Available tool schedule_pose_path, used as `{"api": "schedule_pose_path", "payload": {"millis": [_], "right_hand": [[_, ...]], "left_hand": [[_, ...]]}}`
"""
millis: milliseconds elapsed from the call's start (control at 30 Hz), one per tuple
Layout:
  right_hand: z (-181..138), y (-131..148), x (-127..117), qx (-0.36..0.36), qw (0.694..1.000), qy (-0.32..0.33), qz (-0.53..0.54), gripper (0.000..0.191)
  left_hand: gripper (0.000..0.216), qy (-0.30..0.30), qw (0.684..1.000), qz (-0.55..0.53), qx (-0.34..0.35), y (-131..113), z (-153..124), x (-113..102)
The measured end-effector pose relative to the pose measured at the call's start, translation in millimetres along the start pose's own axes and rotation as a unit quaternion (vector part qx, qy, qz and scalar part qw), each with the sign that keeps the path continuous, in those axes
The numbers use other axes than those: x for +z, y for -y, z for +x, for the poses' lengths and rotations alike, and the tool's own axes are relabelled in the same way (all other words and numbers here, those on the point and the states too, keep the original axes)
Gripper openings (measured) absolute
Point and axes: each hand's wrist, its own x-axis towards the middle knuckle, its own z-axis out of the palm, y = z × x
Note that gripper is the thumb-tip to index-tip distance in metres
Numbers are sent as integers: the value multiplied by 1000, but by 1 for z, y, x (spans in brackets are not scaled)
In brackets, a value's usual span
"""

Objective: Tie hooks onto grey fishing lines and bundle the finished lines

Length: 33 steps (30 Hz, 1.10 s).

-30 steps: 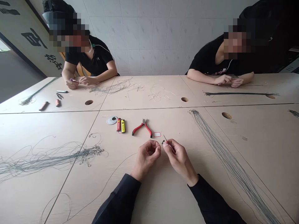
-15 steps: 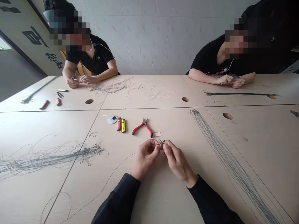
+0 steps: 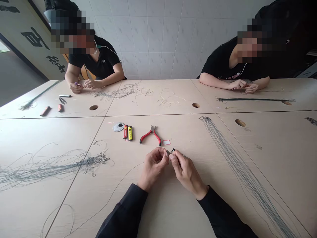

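Observation:
My left hand (image 3: 155,167) is closed in a pinch, and a thin dark line (image 3: 116,191) runs from it down to the left, looping near the table's front edge. Close beside it, my right hand (image 3: 185,168) is closed around a small black-and-metal tool (image 3: 173,150), mostly hidden by the fingers. The fingertips of both hands meet over the table. Just beyond them lie red-handled pliers (image 3: 151,135), jaws pointing away, and a small red-bordered label (image 3: 166,142).
Left are a red lighter (image 3: 125,131), yellow lighter (image 3: 130,133) and round disc (image 3: 118,127). A tangled line bundle (image 3: 49,170) lies left, a straighter line bundle (image 3: 237,165) right. Across the table sit two people (image 3: 99,62) (image 3: 228,66), hands at work. The table has round holes (image 3: 240,123).
The pale prong-like tips seen between my fingers have drawn together or turned, and a thin metal edge now shows behind my right fingers. My right hand has rotated slightly; the view shifted a little.

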Motion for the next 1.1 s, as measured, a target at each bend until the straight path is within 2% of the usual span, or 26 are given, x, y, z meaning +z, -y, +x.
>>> {"api": "schedule_pose_path", "payload": {"millis": [267,400,500,633,733,867,933,1033,1100], "right_hand": [[0,-2,1,14,1000,-21,1,33],[-2,-4,-2,68,993,-58,75,37],[-2,-2,-4,113,983,-55,131,34],[-1,1,-3,125,978,-40,164,29],[0,1,-2,123,978,-51,160,28],[4,-6,-11,127,984,-90,83,30],[6,-15,-20,157,980,-123,-16,30],[9,-30,-35,205,945,-133,-219,30],[9,-40,-42,202,920,-129,-309,30]], "left_hand": [[30,-4,1000,7,-1,-4,0,2],[28,-9,999,44,9,-2,0,0],[27,-8,997,73,19,1,-2,0],[25,-9,995,97,28,2,-3,1],[25,-8,993,112,33,1,-3,1],[26,-12,994,108,29,1,-4,0],[27,-17,995,99,19,2,-4,0],[29,-21,996,89,9,3,-3,-1],[30,-27,995,91,7,3,-3,-1]]}}
